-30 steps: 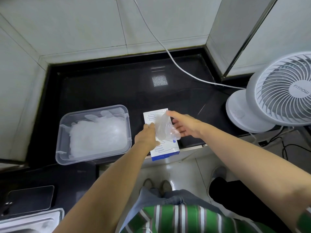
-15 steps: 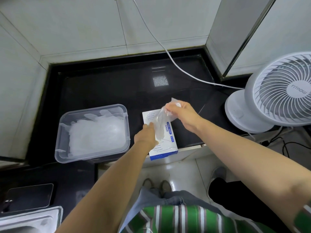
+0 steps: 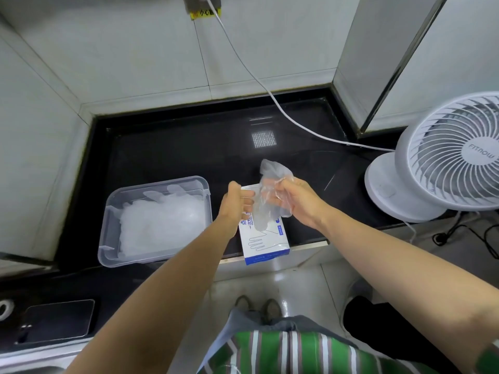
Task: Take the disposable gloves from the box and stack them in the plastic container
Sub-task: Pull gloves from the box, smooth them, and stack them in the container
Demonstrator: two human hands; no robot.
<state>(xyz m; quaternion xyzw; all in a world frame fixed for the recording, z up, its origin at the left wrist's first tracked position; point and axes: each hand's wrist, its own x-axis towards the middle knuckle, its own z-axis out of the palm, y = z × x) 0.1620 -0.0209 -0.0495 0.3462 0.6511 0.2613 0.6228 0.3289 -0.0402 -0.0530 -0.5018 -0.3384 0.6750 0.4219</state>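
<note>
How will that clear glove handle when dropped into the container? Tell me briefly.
Probably floppy: the glove crumples and droops from the right hand. Likely very light, being thin see-through film. It may cling rather than lie flat.

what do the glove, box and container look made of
Glove: thin clear plastic film, crinkly and glossy; the box print shows through it.
Box: probably printed cardboard, matte, with crisp folded edges.
Container: rigid translucent plastic, smooth; the stacked gloves show through its wall.
</note>
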